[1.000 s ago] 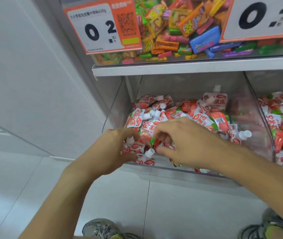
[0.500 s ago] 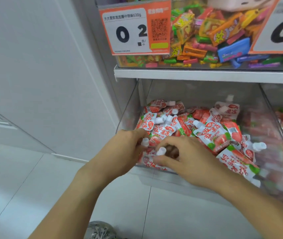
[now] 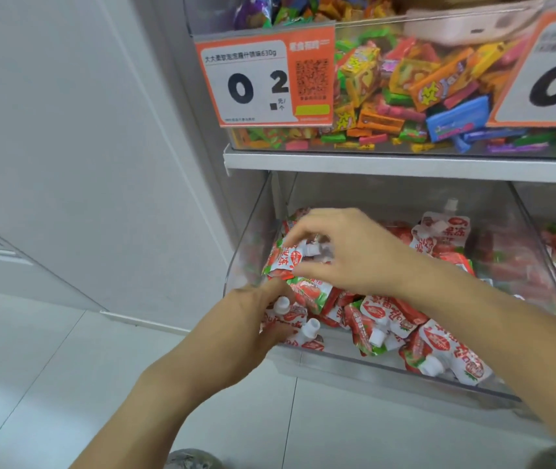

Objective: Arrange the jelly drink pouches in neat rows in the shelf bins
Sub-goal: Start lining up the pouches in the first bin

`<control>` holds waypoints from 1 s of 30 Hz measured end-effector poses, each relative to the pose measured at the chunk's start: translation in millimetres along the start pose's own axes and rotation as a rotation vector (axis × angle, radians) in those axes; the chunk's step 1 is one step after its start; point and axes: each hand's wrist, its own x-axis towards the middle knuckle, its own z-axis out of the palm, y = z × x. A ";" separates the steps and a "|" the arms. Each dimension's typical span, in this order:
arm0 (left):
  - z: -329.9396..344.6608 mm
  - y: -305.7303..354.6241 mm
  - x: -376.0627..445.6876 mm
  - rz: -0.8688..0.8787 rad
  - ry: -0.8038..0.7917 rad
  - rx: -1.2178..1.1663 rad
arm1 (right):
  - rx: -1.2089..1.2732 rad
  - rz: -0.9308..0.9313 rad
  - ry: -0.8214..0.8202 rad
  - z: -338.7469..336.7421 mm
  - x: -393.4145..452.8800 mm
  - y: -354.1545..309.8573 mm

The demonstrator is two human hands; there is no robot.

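The right hand (image 3: 347, 252) has risen from the near-left corner of the bin (image 3: 246, 245), where it worked half a second ago, to the far-left part; its fingers are now curled, pinching a pouch (image 3: 285, 260) near its white spout, lifted slightly above the heap. The left hand (image 3: 253, 316) stays low at the near-left corner, fingers curled round the pouches (image 3: 290, 316) standing there, spouts up, holding them together; to the right the other pouches (image 3: 439, 350) lie tumbled at all angles. The change suggests one more pouch is being fetched to join the started row; most of the bin is not yet sorted.
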 end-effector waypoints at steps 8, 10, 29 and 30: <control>9.5 -0.7 -0.6 -0.033 0.093 0.015 | -0.357 0.026 -0.448 32.6 35.1 30.0; 10.8 -0.9 -0.7 -0.028 0.113 -0.002 | -0.274 0.029 -0.400 24.4 35.2 31.1; 21.0 8.1 -20.7 -0.092 0.154 -0.064 | -0.039 -0.046 -0.352 -5.2 40.2 6.6; 20.9 8.2 -21.2 -0.098 0.153 -0.070 | -0.085 -0.075 -0.412 8.2 51.4 10.4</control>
